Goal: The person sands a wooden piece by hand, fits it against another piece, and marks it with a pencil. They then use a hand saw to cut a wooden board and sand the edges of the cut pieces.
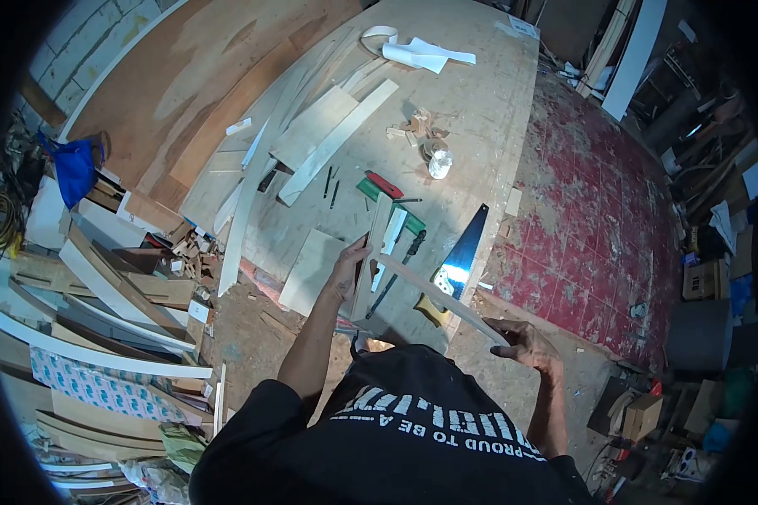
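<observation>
My left hand is wrapped around a narrow wooden board that stands over the workbench. A thin wooden strip runs from beside that board across to my right hand, whose fingers are closed on its near end. Under the strip lies a handsaw with a yellow handle, close to the bench's right edge. Just beyond my left hand are a red-handled tool, a green piece and a dark slim tool. A flat wooden panel rests left of my left hand.
Wood strips and boards lie on the workbench. Farther off are a white container, wood scraps and white paper. Curved boards crowd the left floor; red tiled flooring stretches along the right.
</observation>
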